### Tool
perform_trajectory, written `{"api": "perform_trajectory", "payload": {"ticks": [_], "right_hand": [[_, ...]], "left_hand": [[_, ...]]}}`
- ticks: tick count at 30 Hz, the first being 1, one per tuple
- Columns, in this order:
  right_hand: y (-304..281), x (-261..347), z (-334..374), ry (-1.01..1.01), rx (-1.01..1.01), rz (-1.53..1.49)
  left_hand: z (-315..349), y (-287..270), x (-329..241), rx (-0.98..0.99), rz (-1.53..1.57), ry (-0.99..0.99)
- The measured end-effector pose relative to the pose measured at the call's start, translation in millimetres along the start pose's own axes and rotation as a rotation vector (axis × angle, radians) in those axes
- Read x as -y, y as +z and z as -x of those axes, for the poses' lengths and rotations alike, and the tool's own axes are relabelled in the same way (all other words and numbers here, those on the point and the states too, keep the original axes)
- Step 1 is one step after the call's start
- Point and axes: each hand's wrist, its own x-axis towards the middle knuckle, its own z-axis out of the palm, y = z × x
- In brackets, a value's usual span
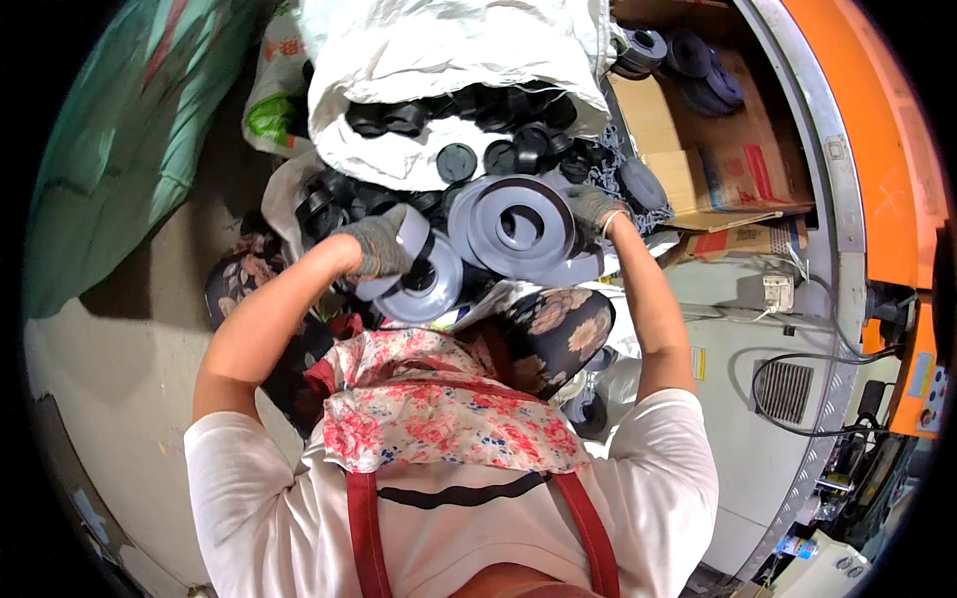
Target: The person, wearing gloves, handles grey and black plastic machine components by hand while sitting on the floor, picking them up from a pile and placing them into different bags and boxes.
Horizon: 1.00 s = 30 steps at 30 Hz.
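Observation:
My left hand [378,247], in a dark grey knit glove, is closed around the rim of a grey plastic ring part [447,277] with a round hole in its middle. To its right, a larger grey flanged ring [550,237] sits tilted above my lap, overlapping the first one. My right hand [592,206], gloved too, grips the far right edge of this larger ring; its fingertips are partly hidden. Just beyond both hands lie several black round caps [457,161], some spilling from a white woven sack [449,50].
A cardboard box [648,120] at the far right holds more grey rings [710,85]. Grey chain-like scraps [608,164] lie next to it. On the right stands a pale machine panel [728,369] with a socket [778,292] and a black cable [797,434]. Green sheeting [130,149] hangs at left.

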Motion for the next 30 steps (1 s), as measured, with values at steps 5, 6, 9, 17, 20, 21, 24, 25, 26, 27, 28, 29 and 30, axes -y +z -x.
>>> {"api": "perform_trajectory", "payload": {"ticks": [5,6,9,17,20,21,24,25,26,27,28,29,30], "right_hand": [[-25.2,44.9,34.3,0.179,-0.457,-0.127],[-28.3,57.6,35.8,0.091,-0.514,-0.181],[-35.0,121.6,40.6,-0.16,-0.636,-0.221],[50.3,154.4,-93.5,0.027,-0.411,0.11],[44.3,193.1,-93.3,0.212,-0.123,0.254],[42.9,191.3,-91.7,0.216,-0.178,0.301],[32.3,198.7,-88.0,0.199,-0.053,0.286],[32.6,205.9,-76.5,0.191,-0.114,0.278],[42.8,201.4,-67.3,0.068,-0.34,0.197],[48.2,195.4,-56.2,-0.15,-0.557,0.123],[49.0,211.6,-39.2,-0.24,-0.657,-0.049],[46.4,237.1,-17.9,-0.401,-0.734,-0.125],[45.6,256.3,-1.3,-0.54,-0.793,-0.163]], "left_hand": [[29.3,-16.3,27.8,-0.267,0.524,0.052],[33.0,-18.7,27.2,-0.445,0.428,0.033],[44.8,-22.4,36.5,-0.723,0.371,-0.044],[15.3,-8.9,76.5,-0.758,0.944,0.01],[10.6,3.7,89.4,-0.769,1.144,0.025],[8.3,4.0,89.0,-0.793,1.103,-0.045],[-1.7,6.7,93.1,-0.894,0.93,-0.166],[-4.6,8.8,95.5,-0.84,1.096,-0.15],[-9.4,13.0,99.1,-0.778,1.26,-0.131],[-12.1,14.9,98.0,-0.709,1.422,-0.104],[-5.5,12.7,91.5,-0.698,1.459,-0.091],[-6.1,17.0,96.1,-0.633,1.598,-0.014],[-10.8,22.2,100.0,-0.555,1.727,0.073]]}}
